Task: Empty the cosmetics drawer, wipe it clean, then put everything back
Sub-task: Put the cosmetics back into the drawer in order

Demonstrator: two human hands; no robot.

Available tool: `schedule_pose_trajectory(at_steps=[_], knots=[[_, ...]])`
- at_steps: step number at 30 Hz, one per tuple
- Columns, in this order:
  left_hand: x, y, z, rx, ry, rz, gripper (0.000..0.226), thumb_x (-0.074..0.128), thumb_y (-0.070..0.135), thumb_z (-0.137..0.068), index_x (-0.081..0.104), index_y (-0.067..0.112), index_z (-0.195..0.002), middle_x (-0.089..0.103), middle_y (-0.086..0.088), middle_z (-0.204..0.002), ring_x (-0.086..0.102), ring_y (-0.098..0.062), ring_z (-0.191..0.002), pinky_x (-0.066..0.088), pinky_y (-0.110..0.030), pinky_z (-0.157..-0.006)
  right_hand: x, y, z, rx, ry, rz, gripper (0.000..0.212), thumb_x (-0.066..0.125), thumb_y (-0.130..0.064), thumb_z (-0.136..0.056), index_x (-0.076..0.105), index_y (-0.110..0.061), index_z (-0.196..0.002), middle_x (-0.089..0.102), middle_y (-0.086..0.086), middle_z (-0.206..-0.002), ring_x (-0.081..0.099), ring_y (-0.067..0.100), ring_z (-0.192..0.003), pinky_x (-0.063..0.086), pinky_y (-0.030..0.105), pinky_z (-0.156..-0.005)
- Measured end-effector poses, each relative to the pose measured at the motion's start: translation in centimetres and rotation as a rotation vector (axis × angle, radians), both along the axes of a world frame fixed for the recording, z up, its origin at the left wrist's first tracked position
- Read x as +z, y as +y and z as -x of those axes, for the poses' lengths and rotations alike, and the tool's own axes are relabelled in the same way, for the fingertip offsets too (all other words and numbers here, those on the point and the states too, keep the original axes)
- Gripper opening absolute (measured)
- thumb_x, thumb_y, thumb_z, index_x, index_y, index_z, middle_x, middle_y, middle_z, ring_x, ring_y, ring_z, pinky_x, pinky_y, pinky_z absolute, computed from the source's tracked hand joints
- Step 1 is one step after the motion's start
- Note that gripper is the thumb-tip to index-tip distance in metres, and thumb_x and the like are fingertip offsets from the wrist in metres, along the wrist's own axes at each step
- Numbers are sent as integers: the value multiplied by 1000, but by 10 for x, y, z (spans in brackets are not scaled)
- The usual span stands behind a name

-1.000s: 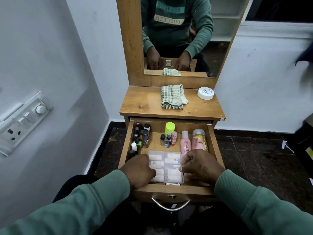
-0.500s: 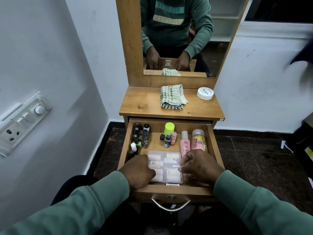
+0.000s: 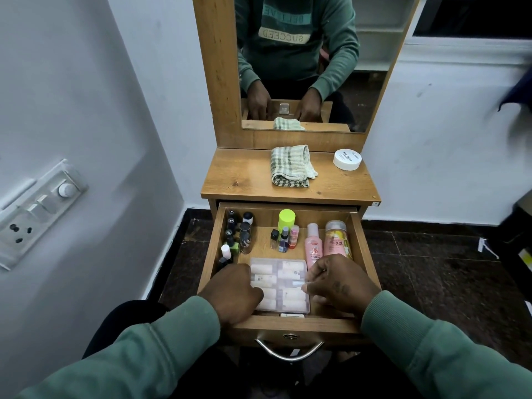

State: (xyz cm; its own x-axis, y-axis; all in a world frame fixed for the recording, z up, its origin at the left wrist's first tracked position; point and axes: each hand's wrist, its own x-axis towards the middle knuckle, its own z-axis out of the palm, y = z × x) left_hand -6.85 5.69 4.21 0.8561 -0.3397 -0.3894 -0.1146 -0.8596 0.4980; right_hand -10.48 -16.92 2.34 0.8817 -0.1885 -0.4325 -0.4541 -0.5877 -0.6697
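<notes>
Both hands are down at the front of the open drawer (image 3: 293,325), one on each side of the clear plastic box (image 3: 283,279) that lies flat just behind the front wall. The left hand (image 3: 234,295) is curled over the box's left edge with its thumb on the lid. The right hand (image 3: 339,283) pinches the right edge between thumb and bent fingers. The left fingertips are hidden under the knuckles, so I can't tell how far they reach beneath.

I read this as lifting the box out, early in the emptying, since the drawer looks full. I'd get fingers properly under both sides, keep the box level and raise it straight up. That way it clears the front wall and doesn't sweep the pink bottle (image 3: 313,244) just beyond the right hand. The shell looks thin, smooth and slightly cloudy, divided into cells of pale rolls. It may flex if squeezed, so I'd support it from below.

Farther back stand an orange-pink tube (image 3: 336,240), a lime-capped bottle (image 3: 286,218) and a row of small dark nail-polish bottles (image 3: 234,234) along the left wall, all glossy, narrow and likely to tip.

Beyond, on the grained wooden tabletop (image 3: 244,180), lie a folded checked cloth (image 3: 290,168), soft and ribbed, and a round white jar (image 3: 347,159).
</notes>
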Motion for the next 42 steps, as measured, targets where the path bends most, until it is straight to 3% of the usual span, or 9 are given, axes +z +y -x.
schedule_pose_trajectory(at_steps=[2,3,6,11,17,24,27,38,42], knots=[[1,1,5,19,-98,39,13,60,24,-91,53,22,-80,59,1,-89,56,-13,-78,35,-23,-58,2,0,2,-4,-34,11,12,86,-23,-82,75,-21,-86,74,-1,-90,71,19,-92,61,49,-89],[3,0,9,20,-164,71,4,61,25,-91,60,21,-91,60,0,-98,56,-12,-83,39,-22,-63,6,0,3,-5,-66,25,12,86,-24,-82,74,-22,-86,74,-2,-90,71,18,-91,62,48,-88],[12,-8,18,-11,-326,184,40,65,30,-94,61,26,-133,59,11,-116,56,-2,-95,47,-20,-83,26,-3,4,-16,-196,-3,10,83,-22,-85,73,-23,-87,75,0,-84,72,13,-81,64,45,-81],[52,-55,-5,-66,-439,446,19,68,24,-93,68,30,-111,62,15,-100,60,-2,-89,56,-33,-81,76,-24,-14,-105,-407,-116,8,81,-18,-86,74,-18,-88,75,4,-80,74,20,-74,64,45,-75],[83,-128,-79,-31,-402,634,30,77,19,-90,67,20,-118,67,4,-95,65,-13,-86,58,-40,-83,105,-72,-69,-274,-687,112,24,83,-17,-82,74,-16,-104,75,0,-98,69,14,-88,58,34,-83],[77,-192,-145,-59,-656,345,42,81,31,-84,67,23,-123,71,1,-116,56,-24,-114,48,-42,-99,86,-114,-133,-238,-576,341,69,88,-14,-75,60,-12,-138,64,13,-135,64,29,-116,51,36,-100],[73,-210,-161,-82,-597,175,50,78,40,-88,60,24,-132,68,-5,-126,47,-31,-125,39,-43,-103,81,-123,-148,-202,-506,384,82,91,-23,-77,51,-11,-147,59,14,-144,58,32,-128,47,39,-106],[59,-227,-180,19,-522,181,50,75,32,-90,56,24,-135,66,-5,-132,49,-33,-129,36,-40,-103,75,-137,-163,-200,-473,298,73,91,-27,-77,61,-14,-142,63,6,-144,58,25,-131,43,31,-107],[66,-214,-170,-3,-512,234,67,82,34,-85,53,22,-144,66,-5,-136,52,-31,-131,41,-42,-110,78,-130,-146,-205,-509,265,73,90,-24,-77,61,-12,-142,64,7,-142,60,25,-128,47,27,-99]])
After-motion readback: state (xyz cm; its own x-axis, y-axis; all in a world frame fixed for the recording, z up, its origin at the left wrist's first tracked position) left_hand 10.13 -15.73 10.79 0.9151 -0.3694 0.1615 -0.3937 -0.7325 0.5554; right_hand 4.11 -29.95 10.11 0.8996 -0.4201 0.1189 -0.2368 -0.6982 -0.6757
